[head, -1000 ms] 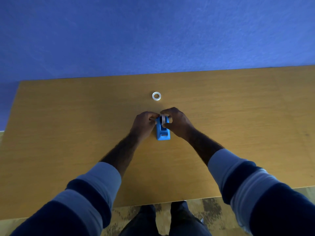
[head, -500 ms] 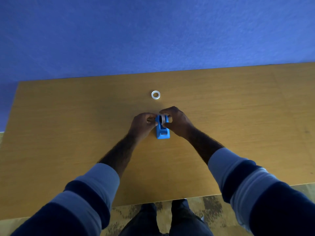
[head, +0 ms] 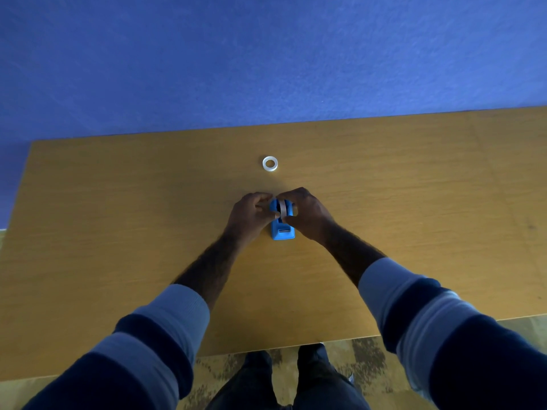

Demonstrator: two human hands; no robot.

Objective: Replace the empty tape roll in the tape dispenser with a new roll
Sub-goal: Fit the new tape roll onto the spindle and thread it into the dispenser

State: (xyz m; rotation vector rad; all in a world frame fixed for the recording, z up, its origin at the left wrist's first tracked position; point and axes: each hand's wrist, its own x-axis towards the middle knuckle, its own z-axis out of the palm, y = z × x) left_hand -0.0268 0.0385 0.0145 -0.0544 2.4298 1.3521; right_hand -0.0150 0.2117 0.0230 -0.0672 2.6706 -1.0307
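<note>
While the fingers (head: 268, 213) of the left hand (head: 251, 216) and those of the right hand (head: 306, 213) pinched a tape roll (head: 283, 209) from either side, it sat upright in the far end of the blue dispenser (head: 282, 229). That dispenser stood mid-table (head: 118, 217). Farther off, well apart from both hands, a small white ring (head: 270, 163) lay flat on the wood.

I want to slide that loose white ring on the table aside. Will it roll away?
Probably not: the white ring lies flat on the table, so a push should slide it. It looks thin and light, so it may skid easily.
</note>
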